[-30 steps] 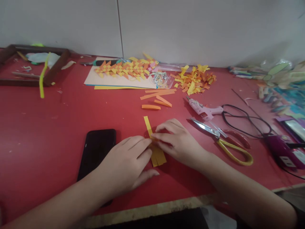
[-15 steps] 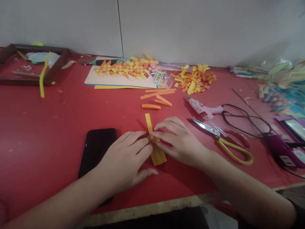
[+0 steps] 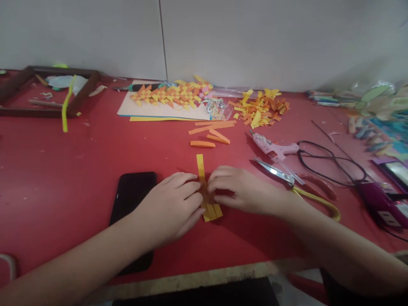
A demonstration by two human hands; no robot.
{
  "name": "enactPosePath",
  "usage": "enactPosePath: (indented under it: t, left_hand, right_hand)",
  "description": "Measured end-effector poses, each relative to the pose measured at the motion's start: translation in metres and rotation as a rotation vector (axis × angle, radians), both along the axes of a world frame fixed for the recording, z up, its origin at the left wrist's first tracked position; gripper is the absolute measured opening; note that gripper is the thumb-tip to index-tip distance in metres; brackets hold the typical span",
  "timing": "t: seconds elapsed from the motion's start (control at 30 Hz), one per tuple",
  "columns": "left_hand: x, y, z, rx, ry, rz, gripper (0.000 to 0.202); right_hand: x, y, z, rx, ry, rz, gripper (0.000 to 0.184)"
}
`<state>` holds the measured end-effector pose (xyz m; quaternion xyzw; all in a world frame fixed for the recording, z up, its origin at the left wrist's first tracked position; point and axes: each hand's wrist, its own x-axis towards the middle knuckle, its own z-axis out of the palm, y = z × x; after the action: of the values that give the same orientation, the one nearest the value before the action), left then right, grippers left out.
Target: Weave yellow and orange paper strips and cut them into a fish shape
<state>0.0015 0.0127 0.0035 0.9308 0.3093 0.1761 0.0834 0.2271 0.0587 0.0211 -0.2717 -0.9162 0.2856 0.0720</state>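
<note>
Several yellow paper strips lie side by side on the red table, their lower ends fanned out and one strip reaching up past the fingers. My left hand presses its fingertips on the left side of the strips. On their right side, my right hand has its fingers bent and closed on the paper. Where the fingertips of both hands meet, the middle of the strips is largely hidden. Just beyond lie loose orange paper strips.
A black phone lies by my left forearm. To the right are scissors, a pink glue gun and its cord. At the back are a woven paper piece, a heap of folded paper bits and a wooden frame.
My right hand has turned flatter, its fingers more curled in toward the strips. My left thumb has moved up against the paper. The view has shifted slightly.
</note>
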Motion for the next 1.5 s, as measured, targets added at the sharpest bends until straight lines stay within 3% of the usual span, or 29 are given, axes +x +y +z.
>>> enactPosePath:
  t: [0.07, 0.2, 0.47, 0.67, 0.83, 1.07, 1.3, 1.5]
  left_hand:
    - [0.001, 0.002, -0.002, -0.052, -0.055, 0.024, 0.023]
    - [0.004, 0.002, -0.005, -0.184, -0.139, 0.106, 0.031]
    - [0.002, 0.005, -0.009, -0.255, -0.128, 0.121, 0.027]
    - [0.002, 0.004, -0.006, -0.262, -0.142, 0.117, 0.02]
    - [0.003, 0.005, -0.003, -0.264, -0.153, 0.124, 0.018]
    - [0.003, 0.006, -0.002, -0.268, -0.177, 0.128, 0.021]
    - [0.001, 0.004, -0.001, -0.244, -0.204, 0.136, 0.026]
    - [0.0, 0.004, 0.001, -0.209, -0.155, 0.153, 0.028]
  right_hand:
    - [0.005, 0.001, 0.002, -0.036, 0.015, -0.005, 0.005]
    - [0.012, 0.001, 0.003, -0.053, 0.019, -0.033, 0.031]
    - [0.013, 0.004, -0.003, -0.055, 0.033, -0.042, 0.019]
    - [0.016, 0.005, -0.01, -0.019, 0.05, -0.04, 0.014]
    - [0.014, 0.002, -0.006, 0.0, 0.046, -0.048, 0.013]
    - [0.006, -0.006, -0.003, 0.075, 0.079, -0.089, 0.034]
    - [0.0, -0.011, -0.011, 0.187, 0.116, -0.1, 0.037]
    - [-0.007, -0.015, -0.016, 0.16, 0.176, -0.058, 0.018]
